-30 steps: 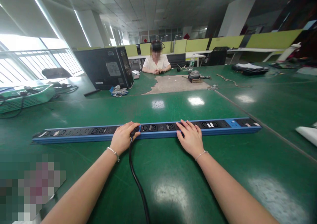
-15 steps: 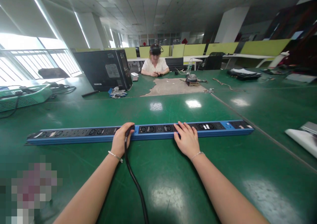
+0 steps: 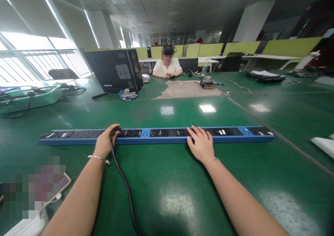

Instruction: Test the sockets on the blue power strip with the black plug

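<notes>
Across the green table [image 3: 169,173], blue power strip [image 3: 156,141] lies flat; left hand [image 3: 104,141] grips black plug [image 3: 116,129] at its left half (seating unclear), best kept square to the sockets [image 3: 128,133], right hand [image 3: 202,143] steadying, fingers spread.

Bare left hand [image 3: 103,142] and bare right hand [image 3: 202,144], with slim fingers.
Round the left wrist sits a silver-coloured bracelet [image 3: 96,157], pale and fairly thick, perhaps beaded or linked, with a small bright piece dangling at its inner end. The right wrist wears a finer bracelet [image 3: 211,161], a thin silvery chain. The left forearm [image 3: 78,194] and the right forearm [image 3: 238,197] are uncovered and smooth-lined, widening toward the lower edge; either clasp is too small to make out.
</notes>
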Available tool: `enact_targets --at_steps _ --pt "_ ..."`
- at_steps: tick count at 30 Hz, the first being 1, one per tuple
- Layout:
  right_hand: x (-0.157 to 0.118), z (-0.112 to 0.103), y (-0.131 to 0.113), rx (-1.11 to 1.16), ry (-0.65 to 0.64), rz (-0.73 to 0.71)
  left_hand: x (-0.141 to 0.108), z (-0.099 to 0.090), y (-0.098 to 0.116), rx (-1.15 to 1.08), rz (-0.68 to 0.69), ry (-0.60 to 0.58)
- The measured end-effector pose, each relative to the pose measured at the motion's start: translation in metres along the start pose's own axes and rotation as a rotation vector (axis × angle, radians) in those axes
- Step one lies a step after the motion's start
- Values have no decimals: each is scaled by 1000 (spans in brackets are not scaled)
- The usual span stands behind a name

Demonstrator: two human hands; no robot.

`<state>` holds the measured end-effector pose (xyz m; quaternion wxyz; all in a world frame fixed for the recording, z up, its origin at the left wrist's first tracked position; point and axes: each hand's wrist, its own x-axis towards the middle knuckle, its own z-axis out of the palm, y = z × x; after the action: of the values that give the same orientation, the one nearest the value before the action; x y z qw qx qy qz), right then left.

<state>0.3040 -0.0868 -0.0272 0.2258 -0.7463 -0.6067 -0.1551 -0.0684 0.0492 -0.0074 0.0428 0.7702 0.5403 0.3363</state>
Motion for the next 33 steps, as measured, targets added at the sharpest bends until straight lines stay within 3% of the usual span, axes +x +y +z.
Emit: enact_targets --at_steps 9,15,21,27,33 --pt "0 6 2 12 8 7 6 -13 -7 -29 108 -126" --pt "0 5 2 19 0 12 7 -11 -15 -24 179 -222" --pt "0 5 1 8 -4 17 4 -10 -8 103 190 -190" --pt "1 4 1 -5 5 9 -9 -2 7 232 125 18" --pt "1 4 -1 -13 9 12 -13 3 10 308 113 58"
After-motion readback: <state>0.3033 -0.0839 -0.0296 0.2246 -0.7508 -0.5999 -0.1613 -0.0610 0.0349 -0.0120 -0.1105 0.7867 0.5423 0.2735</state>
